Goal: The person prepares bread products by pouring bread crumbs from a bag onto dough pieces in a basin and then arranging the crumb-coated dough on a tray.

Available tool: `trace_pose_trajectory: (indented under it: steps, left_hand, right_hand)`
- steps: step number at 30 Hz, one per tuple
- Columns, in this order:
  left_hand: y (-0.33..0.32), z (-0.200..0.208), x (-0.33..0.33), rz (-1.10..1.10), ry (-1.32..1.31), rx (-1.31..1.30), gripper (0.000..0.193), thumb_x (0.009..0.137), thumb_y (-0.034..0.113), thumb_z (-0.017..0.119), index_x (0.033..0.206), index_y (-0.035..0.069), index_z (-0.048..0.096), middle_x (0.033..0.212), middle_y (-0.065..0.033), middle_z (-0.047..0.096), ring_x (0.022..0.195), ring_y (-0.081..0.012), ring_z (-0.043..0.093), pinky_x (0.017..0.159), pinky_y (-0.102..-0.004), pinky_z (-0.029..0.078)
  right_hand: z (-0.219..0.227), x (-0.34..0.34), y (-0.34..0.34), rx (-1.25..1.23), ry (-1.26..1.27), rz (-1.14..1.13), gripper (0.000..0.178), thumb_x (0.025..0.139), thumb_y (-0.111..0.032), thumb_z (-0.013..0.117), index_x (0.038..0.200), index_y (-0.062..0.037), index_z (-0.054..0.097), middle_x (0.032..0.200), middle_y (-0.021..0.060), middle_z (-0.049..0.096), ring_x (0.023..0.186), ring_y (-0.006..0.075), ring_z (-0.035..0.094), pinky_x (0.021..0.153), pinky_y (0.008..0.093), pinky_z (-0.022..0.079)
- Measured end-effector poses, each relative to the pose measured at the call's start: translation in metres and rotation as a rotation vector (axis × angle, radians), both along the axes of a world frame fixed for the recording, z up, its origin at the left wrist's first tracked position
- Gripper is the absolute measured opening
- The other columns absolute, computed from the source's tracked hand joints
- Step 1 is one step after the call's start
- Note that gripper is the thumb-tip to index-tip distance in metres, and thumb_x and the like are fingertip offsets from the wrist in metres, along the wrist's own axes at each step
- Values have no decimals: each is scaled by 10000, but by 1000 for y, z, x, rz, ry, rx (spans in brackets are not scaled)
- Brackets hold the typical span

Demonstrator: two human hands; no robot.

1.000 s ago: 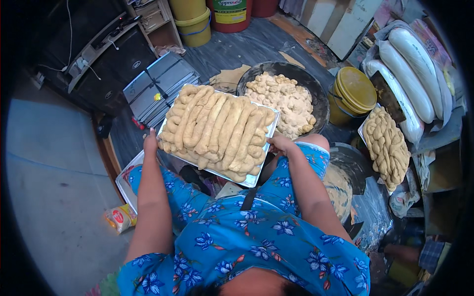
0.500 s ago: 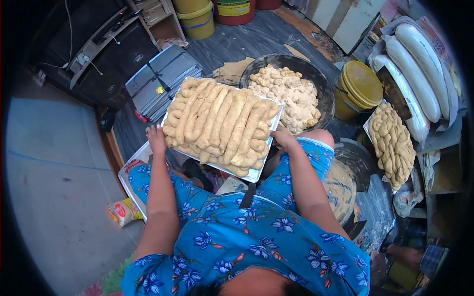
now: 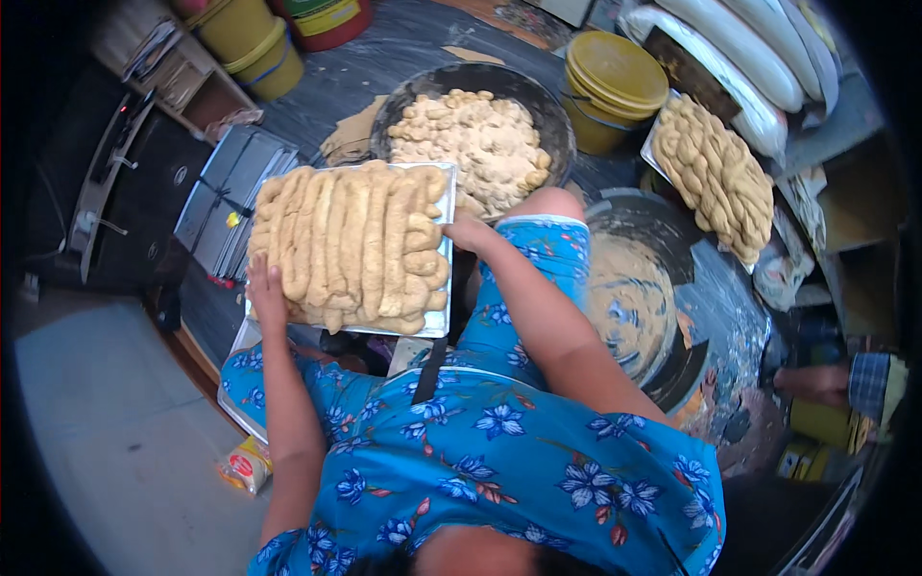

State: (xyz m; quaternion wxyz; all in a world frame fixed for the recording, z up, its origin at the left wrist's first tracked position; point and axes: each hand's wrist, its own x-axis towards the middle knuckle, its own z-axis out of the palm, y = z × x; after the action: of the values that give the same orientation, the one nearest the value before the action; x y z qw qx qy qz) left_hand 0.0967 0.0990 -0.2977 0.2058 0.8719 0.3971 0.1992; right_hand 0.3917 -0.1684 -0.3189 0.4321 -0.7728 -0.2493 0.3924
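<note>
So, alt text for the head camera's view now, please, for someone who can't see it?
A person holds a tray piled with long dough ropes, left hand against its left side, right hand gripping its right edge. Beyond sit a black basin of dough lumps, a yellow bucket and a second tray of braided dough.

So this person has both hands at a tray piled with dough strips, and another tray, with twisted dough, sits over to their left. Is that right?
Not quite: the other tray, with twisted dough, sits to the person's right, as the head view shows. The left hand and right hand are indeed at the tray piled with dough strips.
</note>
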Motion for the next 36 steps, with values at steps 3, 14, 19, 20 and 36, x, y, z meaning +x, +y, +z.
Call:
trace_pose_trajectory:
  steps: [3, 14, 19, 20, 36]
  left_hand:
    - [2, 1, 12, -56, -50, -14, 482, 951, 351, 385, 1332, 59, 426, 1420, -145, 345, 1359, -341, 198, 1098, -445, 104]
    - [-1, 2, 0, -19, -47, 44, 483, 960, 345, 346, 1322, 38, 432, 1412, -165, 351, 1353, -358, 202, 1091, -449, 119]
    - [-2, 0, 4, -34, -59, 0, 467, 961, 324, 355, 1323, 39, 431, 1414, -170, 345, 1357, -352, 194, 1093, -441, 122]
    - [-2, 1, 9, -43, -64, -5, 460, 962, 317, 359, 1323, 41, 431, 1416, -169, 343, 1357, -350, 193, 1095, -435, 121]
    - [-108, 108, 94, -321, 2, 212, 528, 929, 340, 420, 1393, 102, 336, 1502, -164, 103, 1391, -338, 26, 1098, -473, 16]
  right_hand:
    - [-64, 17, 3, 3, -350, 49, 359, 805, -311, 550, 988, -12, 628, 879, 249, 637, 825, 322, 642, 706, 391, 498]
    - [19, -16, 12, -303, -77, -73, 561, 816, -175, 471, 1228, 169, 305, 1146, 318, 522, 1069, 368, 550, 902, 390, 443]
    - [15, -9, -5, -224, -281, 123, 599, 789, -103, 449, 1261, 197, 234, 1057, 320, 570, 1013, 377, 583, 856, 385, 472]
    - [2, -6, -4, -197, -215, 70, 595, 783, -102, 461, 1259, 187, 254, 1076, 325, 557, 1008, 387, 583, 859, 386, 471]
    - [88, 91, -129, 915, 389, -898, 845, 840, -76, 548, 1431, -141, -53, 1126, 174, 546, 866, 264, 601, 712, 390, 491]
